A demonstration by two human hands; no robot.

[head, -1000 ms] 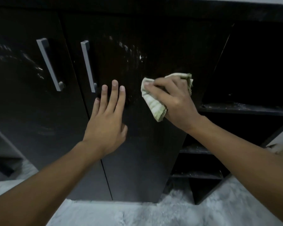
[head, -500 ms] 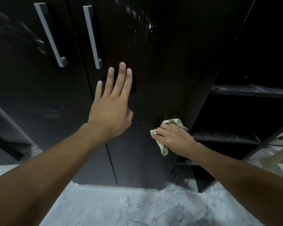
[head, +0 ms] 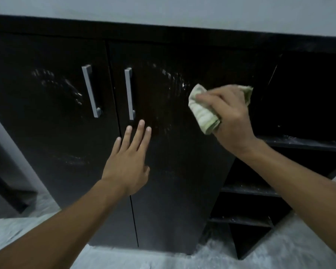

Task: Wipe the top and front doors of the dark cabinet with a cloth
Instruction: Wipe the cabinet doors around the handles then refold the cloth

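- On the front of the dark cabinet [head: 182, 171], seen from the head camera looking forward and down, the right hand [head: 233, 117] holds a bunched pale green cloth [head: 204, 111] against the upper right part of the right door [head: 178, 152].
- Right hand's fingers are curled over the cloth, gripping it in a wad; part of the cloth sticks out at both sides of the hand.
- Half a second ago this hand and cloth were low on the same door, near its right edge; now they are high up, close to the cabinet's top edge. That reads as an upward stroke of a vertical wiping pass.
- Left hand [head: 128, 162] lies flat on the right door just below its handle [head: 129, 94], fingers straight and slightly spread, holding nothing. It has kept much the same spot on the door.
- Faint curved streaks [head: 169, 78] show on the right door left of the cloth, and similar marks on the left door [head: 52, 123]. My judgement: both doors have had some wiping, and the right door is the one in hand.
- Open shelves [head: 306, 142] to the right look dusty.
- No brand, label or readable writing shows anywhere.
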